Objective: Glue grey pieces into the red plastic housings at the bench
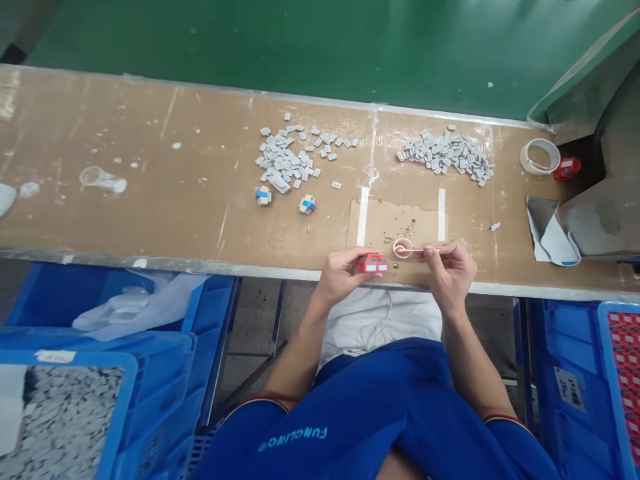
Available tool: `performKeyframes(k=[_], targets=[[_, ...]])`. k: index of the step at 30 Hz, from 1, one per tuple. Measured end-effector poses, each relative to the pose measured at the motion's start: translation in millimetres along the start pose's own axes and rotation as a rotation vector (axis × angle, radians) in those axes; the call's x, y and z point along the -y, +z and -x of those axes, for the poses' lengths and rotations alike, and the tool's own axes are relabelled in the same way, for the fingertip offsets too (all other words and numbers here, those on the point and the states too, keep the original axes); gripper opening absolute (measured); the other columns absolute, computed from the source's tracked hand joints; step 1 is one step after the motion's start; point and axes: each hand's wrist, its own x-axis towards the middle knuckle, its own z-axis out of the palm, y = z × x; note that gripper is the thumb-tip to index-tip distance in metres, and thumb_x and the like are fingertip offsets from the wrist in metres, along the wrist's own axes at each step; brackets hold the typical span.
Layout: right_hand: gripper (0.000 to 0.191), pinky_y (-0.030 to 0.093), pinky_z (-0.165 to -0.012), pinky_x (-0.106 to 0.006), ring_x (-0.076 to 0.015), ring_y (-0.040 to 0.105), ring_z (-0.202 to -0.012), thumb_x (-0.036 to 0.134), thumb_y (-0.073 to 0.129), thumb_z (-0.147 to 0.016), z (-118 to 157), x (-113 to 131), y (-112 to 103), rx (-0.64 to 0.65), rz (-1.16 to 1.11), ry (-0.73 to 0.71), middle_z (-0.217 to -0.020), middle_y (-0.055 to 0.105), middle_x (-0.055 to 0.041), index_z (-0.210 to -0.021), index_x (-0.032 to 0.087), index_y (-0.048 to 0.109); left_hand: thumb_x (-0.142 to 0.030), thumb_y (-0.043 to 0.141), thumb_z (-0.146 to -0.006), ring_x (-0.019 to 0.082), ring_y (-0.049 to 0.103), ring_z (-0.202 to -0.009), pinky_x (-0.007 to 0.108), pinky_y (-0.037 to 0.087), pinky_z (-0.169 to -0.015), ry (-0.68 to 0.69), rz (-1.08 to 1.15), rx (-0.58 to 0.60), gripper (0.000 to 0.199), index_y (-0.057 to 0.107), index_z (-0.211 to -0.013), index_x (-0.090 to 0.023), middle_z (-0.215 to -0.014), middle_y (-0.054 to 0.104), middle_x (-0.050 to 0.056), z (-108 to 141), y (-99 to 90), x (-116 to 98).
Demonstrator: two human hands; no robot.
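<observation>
From here I see the person's two hands apart at the near edge of the desk [200,193]. The left hand [341,275] is clamped on a red block [373,264] with pale panels, just above the edge. The right hand [453,272] pinches a thin stick [423,251], its tip at a small round cup [403,241] near the block. Beyond lie two heaps of grey pieces [447,153] and, at right, a tape roll [554,159]

The person wears a blue short-sleeved shirt [380,393] with teal lettering [293,439], red-and-yellow cuff trim [505,418] and white drawstring trousers [357,321].
</observation>
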Motion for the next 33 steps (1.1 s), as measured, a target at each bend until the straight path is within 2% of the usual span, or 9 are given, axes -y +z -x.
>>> performKeyframes(k=[4, 7, 14, 18, 23, 25, 29, 33], targets=[[0.019, 0.067, -0.074, -0.037, -0.0236, 0.082, -0.085, 0.038, 0.078, -0.095, 9, 14, 6, 0.099, 0.081, -0.150, -0.086, 0.082, -0.0046, -0.086, 0.025, 0.067, -0.041, 0.090, -0.080, 0.021, 0.077, -0.085, 0.029, 0.060, -0.077, 0.016, -0.059, -0.001, 0.033, 0.081, -0.103, -0.019, -0.094, 0.083, 0.008, 0, 1.8, -1], [0.011, 0.067, -0.073, -0.035, -0.0222, 0.082, -0.083, 0.031, 0.077, -0.096, 11, 16, 12, 0.144, 0.116, -0.245, -0.086, 0.082, -0.0027, -0.089, 0.026, 0.070, -0.042, 0.088, -0.082, 0.021, 0.077, -0.085, 0.029, 0.059, -0.076, 0.021, -0.065, 0.015, 0.033, 0.081, -0.104, -0.019, -0.096, 0.083, 0.009, 0, 1.7, -3], [0.018, 0.068, -0.069, -0.035, -0.0230, 0.082, -0.079, 0.040, 0.074, -0.097, 15, 9, 20, 0.173, 0.152, -0.196, -0.085, 0.082, -0.0041, -0.087, 0.026, 0.069, -0.047, 0.085, -0.085, 0.021, 0.075, -0.082, 0.028, 0.056, -0.073, 0.042, -0.091, 0.053, 0.033, 0.080, -0.102, -0.019, -0.094, 0.082, 0.008, -2, 0.3, -9], [0.011, 0.067, -0.069, -0.033, -0.0215, 0.081, -0.077, 0.033, 0.076, -0.096, 14, 9, 20, 0.183, 0.136, -0.237, -0.085, 0.082, -0.0024, -0.089, 0.027, 0.070, -0.046, 0.083, -0.087, 0.020, 0.075, -0.082, 0.027, 0.055, -0.072, 0.064, -0.099, 0.061, 0.031, 0.079, -0.102, -0.019, -0.094, 0.082, 0.008, -3, -0.4, -10], [0.015, 0.065, -0.064, -0.033, -0.0217, 0.080, -0.073, 0.035, 0.074, -0.097, 13, 15, 21, 0.166, 0.183, -0.234, -0.080, 0.081, -0.0024, -0.087, 0.026, 0.070, -0.044, 0.084, -0.085, 0.021, 0.075, -0.082, 0.028, 0.055, -0.073, 0.056, -0.093, 0.052, 0.030, 0.079, -0.101, -0.019, -0.094, 0.082, 0.008, -3, -0.6, -7], [0.014, 0.066, -0.067, -0.034, -0.0216, 0.080, -0.075, 0.035, 0.074, -0.097, 13, 17, 19, 0.162, 0.150, -0.222, -0.082, 0.081, -0.0027, -0.088, 0.026, 0.069, -0.043, 0.086, -0.084, 0.021, 0.076, -0.082, 0.028, 0.056, -0.073, 0.051, -0.087, 0.045, 0.030, 0.080, -0.102, -0.019, -0.094, 0.083, 0.008, -2, -0.7, -5], [0.006, 0.065, -0.077, -0.037, -0.0212, 0.079, -0.087, 0.028, 0.074, -0.097, 6, 18, 4, 0.095, 0.093, -0.238, -0.091, 0.081, -0.0035, -0.093, 0.026, 0.070, -0.042, 0.087, -0.083, 0.020, 0.076, -0.082, 0.028, 0.058, -0.074, 0.039, -0.047, 0.019, 0.034, 0.080, -0.104, -0.018, -0.094, 0.082, 0.009, -1, -1.2, -1], [0.013, 0.059, -0.068, -0.035, -0.0211, 0.074, -0.084, 0.032, 0.073, -0.098, -8, 10, -8, 0.023, 0.233, -0.274, -0.086, 0.076, -0.0040, -0.087, 0.026, 0.068, -0.043, 0.088, -0.082, 0.020, 0.077, -0.084, 0.029, 0.061, -0.075, 0.021, 0.003, 0.003, 0.038, 0.079, -0.109, -0.017, -0.097, 0.083, 0.009, -1, -2.1, -1]])
